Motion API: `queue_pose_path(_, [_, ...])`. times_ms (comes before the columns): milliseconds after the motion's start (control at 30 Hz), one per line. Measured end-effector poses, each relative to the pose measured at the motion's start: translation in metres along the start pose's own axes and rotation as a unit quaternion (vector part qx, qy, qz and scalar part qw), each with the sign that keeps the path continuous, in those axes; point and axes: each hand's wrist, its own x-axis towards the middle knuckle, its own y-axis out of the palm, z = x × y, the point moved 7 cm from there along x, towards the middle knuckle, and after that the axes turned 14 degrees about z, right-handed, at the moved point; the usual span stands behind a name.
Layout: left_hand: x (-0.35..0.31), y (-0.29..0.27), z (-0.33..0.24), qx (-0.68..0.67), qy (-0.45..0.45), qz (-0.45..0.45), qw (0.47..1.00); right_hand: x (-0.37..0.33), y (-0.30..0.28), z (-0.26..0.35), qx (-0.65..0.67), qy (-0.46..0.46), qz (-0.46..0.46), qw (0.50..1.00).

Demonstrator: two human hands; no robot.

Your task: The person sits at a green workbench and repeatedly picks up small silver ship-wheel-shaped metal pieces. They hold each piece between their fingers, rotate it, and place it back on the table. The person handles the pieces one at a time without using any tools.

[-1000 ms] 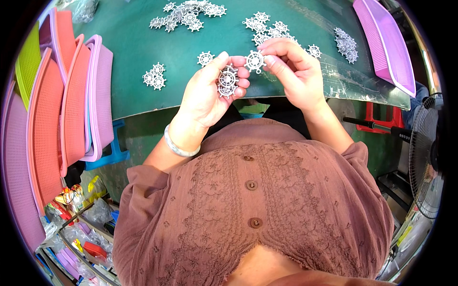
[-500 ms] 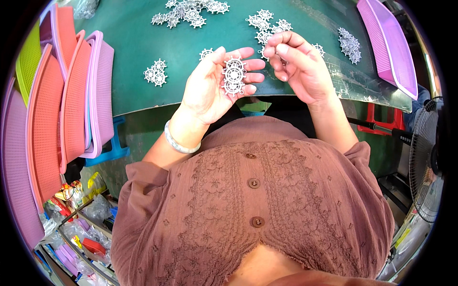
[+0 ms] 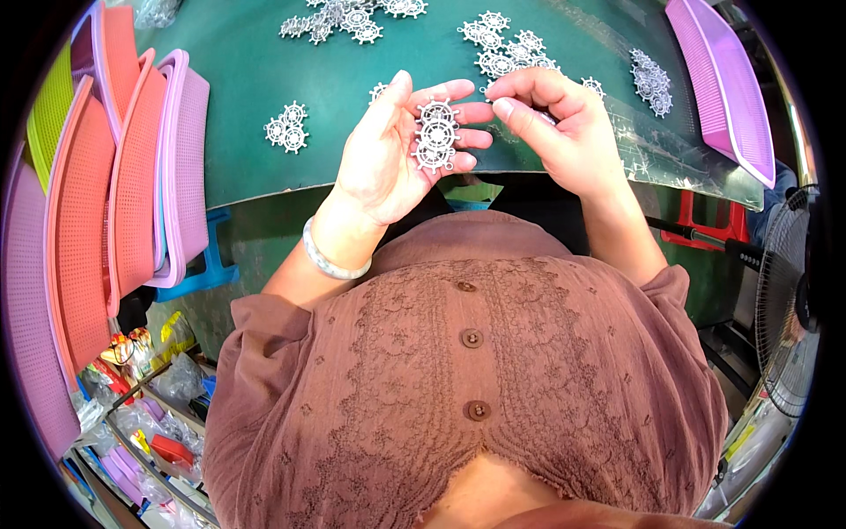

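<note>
My left hand [image 3: 374, 163] is palm up, fingers spread. On its fingers lies a short overlapping row of silver ship's-wheel charms [image 3: 436, 137]. To the right, my right hand [image 3: 564, 132] is closed, its thumb and forefinger brought together close to the left fingertips. A small dark, metallic bit shows under its curled fingers, too hidden to name. Just beyond the right hand, a loose pile of the same charms [image 3: 498, 62] lies on the green tabletop [image 3: 238, 79]. One more charm [image 3: 377, 91] is partly covered by my left thumb.
A small cluster of charms [image 3: 287, 129] lies at left, a larger heap [image 3: 348, 18] at the far side, and a stack [image 3: 652, 84] at right. Purple basket [image 3: 718, 79] stands on the right edge; coral and purple baskets [image 3: 185, 159] lean at left. A fan [image 3: 784, 300] stands at right.
My right thumb and forefinger have come left and together, nearer the left fingertips. My left hand keeps its palm-up pose with the charms on it.
</note>
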Motion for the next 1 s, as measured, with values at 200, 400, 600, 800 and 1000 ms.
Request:
queue_pose_path(200, [-0.004,0.000,-0.002,0.017,0.003,-0.029,0.999,-0.016,0.018,0.092,-0.329,-0.131,0.134,0.925])
queue_pose_path(400, [-0.013,-0.009,-0.007,0.070,0.011,-0.052,0.996,-0.071,0.012,0.183,-0.352,-0.303,0.111,0.879])
queue_pose_path(600, [-0.002,-0.002,-0.003,0.060,-0.017,-0.047,0.997,-0.079,-0.002,0.199,-0.356,-0.308,0.154,0.869])
queue_pose_path(800, [0.001,0.000,0.001,0.049,-0.029,-0.047,0.997,-0.080,0.002,0.192,-0.365,-0.279,0.175,0.871])
queue_pose_path(1000, [-0.010,-0.005,-0.004,0.058,-0.002,-0.063,0.996,-0.072,0.003,0.196,-0.337,-0.314,0.207,0.863])
